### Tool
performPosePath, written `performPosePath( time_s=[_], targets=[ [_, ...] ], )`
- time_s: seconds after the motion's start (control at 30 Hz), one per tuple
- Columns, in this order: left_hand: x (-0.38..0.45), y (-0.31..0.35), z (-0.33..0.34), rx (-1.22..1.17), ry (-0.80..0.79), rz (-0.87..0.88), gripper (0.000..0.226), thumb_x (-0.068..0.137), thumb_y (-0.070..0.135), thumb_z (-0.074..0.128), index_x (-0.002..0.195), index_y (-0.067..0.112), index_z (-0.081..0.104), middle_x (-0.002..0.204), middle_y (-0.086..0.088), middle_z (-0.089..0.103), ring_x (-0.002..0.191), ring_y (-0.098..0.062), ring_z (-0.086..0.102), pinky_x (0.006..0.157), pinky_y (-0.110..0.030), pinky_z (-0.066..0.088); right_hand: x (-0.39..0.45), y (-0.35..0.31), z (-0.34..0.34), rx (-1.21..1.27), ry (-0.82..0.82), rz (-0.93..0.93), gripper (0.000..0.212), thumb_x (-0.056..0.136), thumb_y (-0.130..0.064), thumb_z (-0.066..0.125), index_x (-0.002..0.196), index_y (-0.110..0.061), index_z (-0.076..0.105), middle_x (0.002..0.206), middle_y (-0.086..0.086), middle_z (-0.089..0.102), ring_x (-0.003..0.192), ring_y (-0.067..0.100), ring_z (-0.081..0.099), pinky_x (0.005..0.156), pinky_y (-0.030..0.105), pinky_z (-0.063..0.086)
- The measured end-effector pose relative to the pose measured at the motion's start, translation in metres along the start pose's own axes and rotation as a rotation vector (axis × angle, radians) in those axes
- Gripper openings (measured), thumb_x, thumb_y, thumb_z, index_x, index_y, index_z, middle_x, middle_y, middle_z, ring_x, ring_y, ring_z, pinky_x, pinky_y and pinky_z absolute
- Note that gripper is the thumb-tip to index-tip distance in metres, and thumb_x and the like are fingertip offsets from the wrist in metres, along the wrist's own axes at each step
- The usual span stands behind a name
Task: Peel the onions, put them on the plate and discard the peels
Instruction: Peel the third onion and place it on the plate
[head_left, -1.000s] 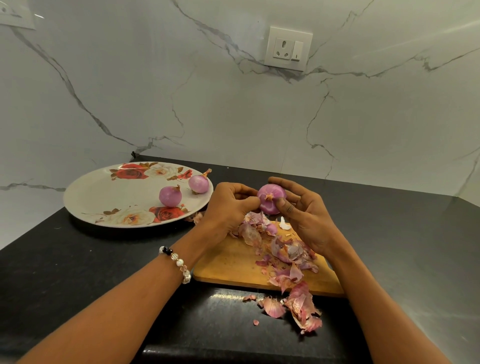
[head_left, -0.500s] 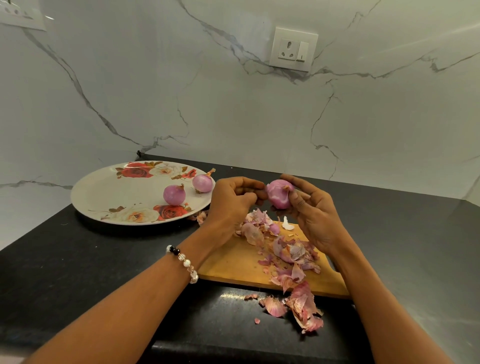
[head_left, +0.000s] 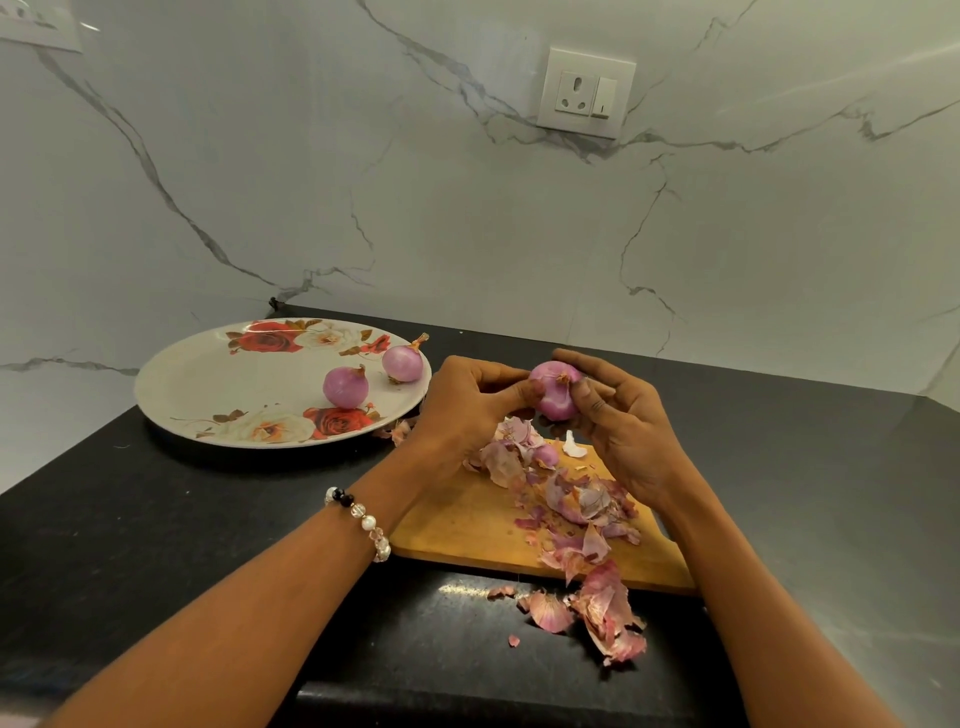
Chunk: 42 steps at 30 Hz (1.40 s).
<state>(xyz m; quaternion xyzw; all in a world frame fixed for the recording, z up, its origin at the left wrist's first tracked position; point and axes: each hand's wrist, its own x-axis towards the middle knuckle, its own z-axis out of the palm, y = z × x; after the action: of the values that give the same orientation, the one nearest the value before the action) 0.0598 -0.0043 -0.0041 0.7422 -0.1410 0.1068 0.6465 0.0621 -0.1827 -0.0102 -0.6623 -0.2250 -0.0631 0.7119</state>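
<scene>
Both hands hold one pink onion (head_left: 557, 394) above the far end of the wooden cutting board (head_left: 467, 525). My right hand (head_left: 623, 426) cups it from the right and below. My left hand (head_left: 467, 402) pinches at its left side with the fingertips. Two peeled onions (head_left: 345, 387) (head_left: 402, 364) lie on the floral plate (head_left: 208, 395) to the left. Loose pink peels (head_left: 566, 499) cover the board, and more peels (head_left: 602, 608) have spilled onto the counter in front of it.
The black counter (head_left: 156, 545) runs to a front edge near the bottom. A marble wall with a socket (head_left: 586, 92) stands behind. A small peel (head_left: 400, 430) lies between the plate and the board. A bead bracelet (head_left: 363, 519) is on my left wrist.
The onion has been lifted slightly and turned between my fingers. The view has shifted a little; plate and board stay put.
</scene>
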Motion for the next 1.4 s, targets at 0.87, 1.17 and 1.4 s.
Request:
performPosePath(
  time_s=[0.87,1.17,1.4],
  targets=[
    [0.004,-0.003,-0.002,0.287,0.013,0.229,0.037,0.085,0.027,0.068,0.119,0.012,0.066,0.108,-0.004,0.072,0.089,-0.008,0.066,0.077,-0.018,0.056,-0.001,0.001,-0.003,-0.078,-0.025,0.015,0.038,0.091,-0.023,0.056,0.127,-0.014,0.061,0.113,0.007,0.073,0.104,0.030,0.069,0.073,0.029,0.059],
    [0.003,-0.005,-0.010,0.399,-0.013,0.265,0.023,0.090,0.018,0.063,0.110,0.008,0.070,0.094,-0.008,0.074,0.080,-0.016,0.068,0.071,-0.023,0.057,0.000,0.004,-0.004,-0.240,-0.082,-0.012,0.031,0.099,-0.009,0.053,0.129,-0.016,0.060,0.124,0.012,0.066,0.106,0.027,0.068,0.068,0.031,0.060],
    [0.002,-0.008,-0.006,0.420,0.032,0.295,0.028,0.089,0.016,0.064,0.115,0.009,0.068,0.103,-0.007,0.073,0.085,-0.010,0.064,0.070,-0.008,0.049,0.000,0.005,-0.001,-0.226,-0.092,-0.009,0.042,0.091,-0.019,0.057,0.132,-0.010,0.058,0.125,0.015,0.065,0.107,0.029,0.068,0.071,0.033,0.061]
  ],
)
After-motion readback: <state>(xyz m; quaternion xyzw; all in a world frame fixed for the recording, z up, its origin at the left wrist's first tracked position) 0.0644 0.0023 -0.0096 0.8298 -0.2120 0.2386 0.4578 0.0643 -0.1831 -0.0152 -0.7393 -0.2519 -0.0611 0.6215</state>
